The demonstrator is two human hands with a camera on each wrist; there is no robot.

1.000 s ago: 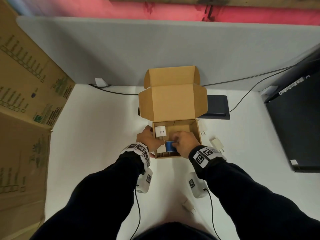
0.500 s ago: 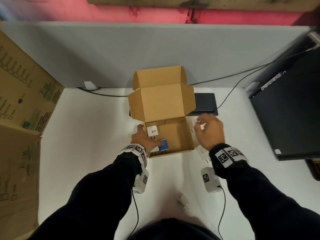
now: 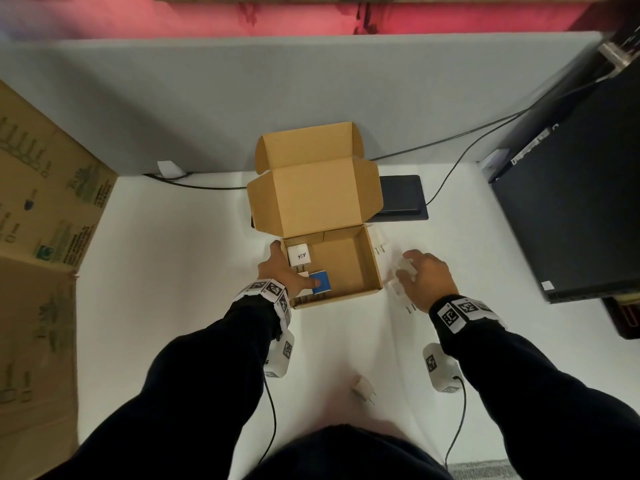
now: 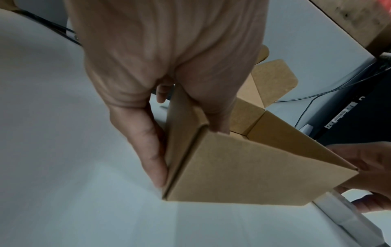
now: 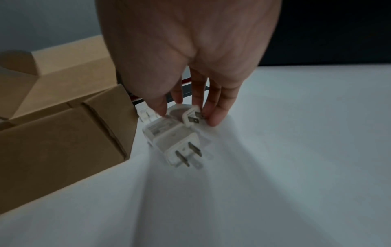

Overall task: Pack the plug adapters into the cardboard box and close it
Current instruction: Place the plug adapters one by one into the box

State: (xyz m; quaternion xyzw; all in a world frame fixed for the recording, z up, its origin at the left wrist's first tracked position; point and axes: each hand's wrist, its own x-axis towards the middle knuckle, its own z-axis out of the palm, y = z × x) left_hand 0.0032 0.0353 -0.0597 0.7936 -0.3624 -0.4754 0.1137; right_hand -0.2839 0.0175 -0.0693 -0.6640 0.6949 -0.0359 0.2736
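The open cardboard box (image 3: 372, 268) stands mid-table with its lid (image 3: 311, 199) raised. Inside at its left lie a white labelled adapter (image 3: 299, 255) and a blue adapter (image 3: 320, 281). My left hand (image 3: 280, 271) grips the box's left wall (image 4: 182, 133), fingers outside and thumb inside by the blue adapter. My right hand (image 3: 424, 278) is on the table right of the box and pinches a small white adapter (image 5: 191, 117). A second white two-pronged adapter (image 5: 177, 143) lies just before it. Another white adapter (image 3: 379, 240) lies against the box's right wall.
One more white adapter (image 3: 363, 388) lies near my body. A black flat device (image 3: 403, 199) sits behind the box, with cables along the grey partition (image 3: 242, 98). A large black unit (image 3: 571, 202) fills the right side. Big cardboard sheets (image 3: 41, 220) stand at the left.
My right hand left the blue adapter in the box and moved out to the right, down onto the white adapters on the table. My left hand stayed on the box's left wall.
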